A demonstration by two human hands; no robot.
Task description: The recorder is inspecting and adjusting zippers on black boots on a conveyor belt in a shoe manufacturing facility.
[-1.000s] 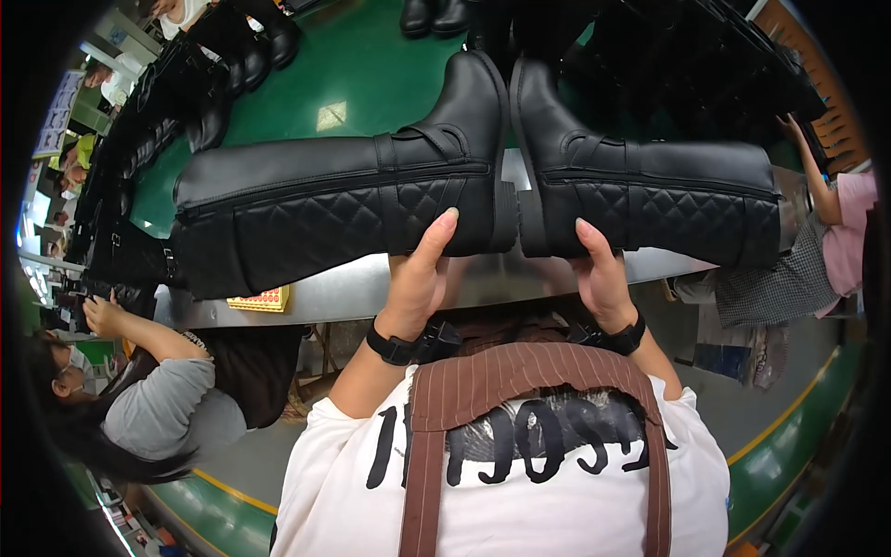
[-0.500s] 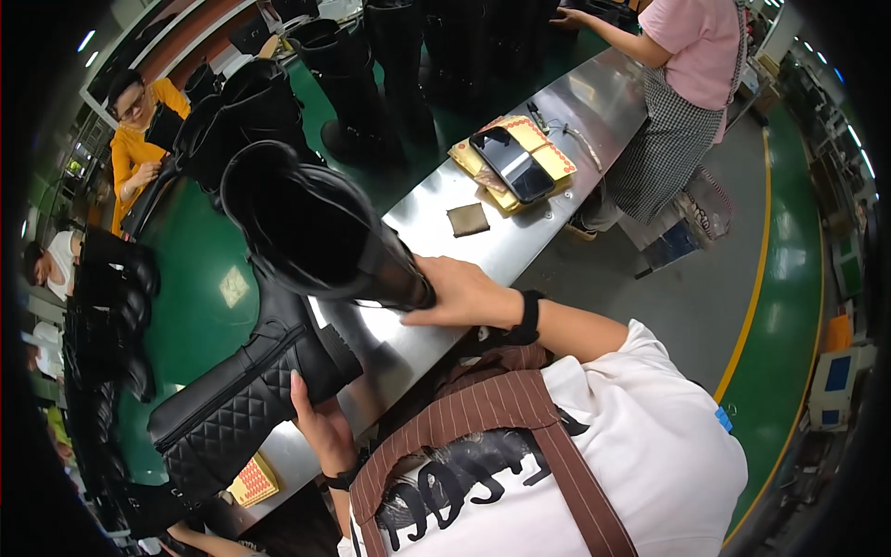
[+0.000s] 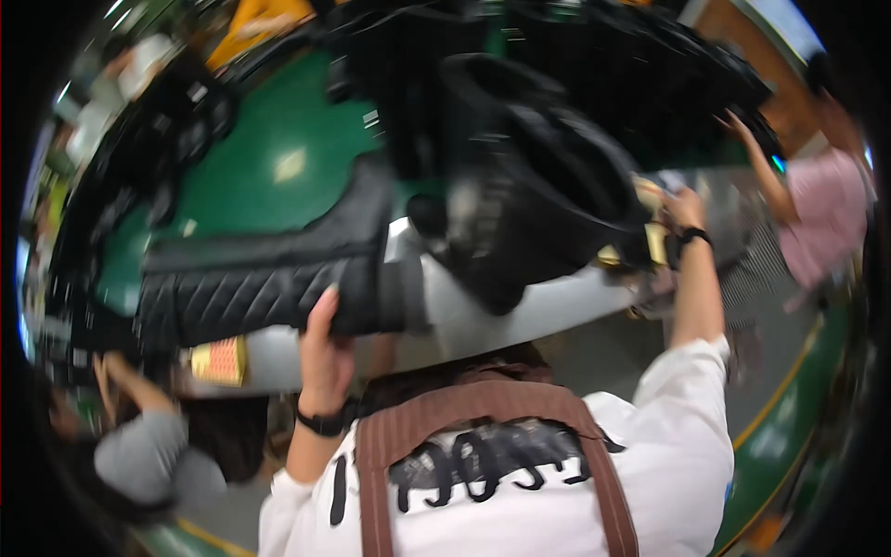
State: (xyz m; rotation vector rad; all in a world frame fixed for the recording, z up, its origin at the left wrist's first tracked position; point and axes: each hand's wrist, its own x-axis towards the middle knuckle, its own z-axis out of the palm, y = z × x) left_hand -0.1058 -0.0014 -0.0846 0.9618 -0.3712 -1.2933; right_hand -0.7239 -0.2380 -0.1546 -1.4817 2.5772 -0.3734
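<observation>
Two tall black boots are in the person's hands, one to each, and the picture is smeared with motion. Nearest, low in the frame, the white shirt and brown apron straps fill the bottom centre. Just above them on the left, the left hand reaches up with a dark wristband below it; its fingers press against the heel end of the quilted boot, which lies on its side across the left middle of the frame, shaft pointing toward the left edge. Gripped at the sole end like that, it seems steadied flat on the steel bench edge rather than carried.

At right middle, the right hand, also with a wristband, is closed around the foot end of the second boot. This one is raised off the bench and tipped so its open shaft faces the camera at centre, probably so that the inside can be seen. Blur hides how the fingers wrap it.

A small orange card lies on the bench at lower left. Farther off, the green belt carries rows of dark boots in the upper left. A co-worker in grey bends at lower left, and another in pink reaches in at the right edge.
</observation>
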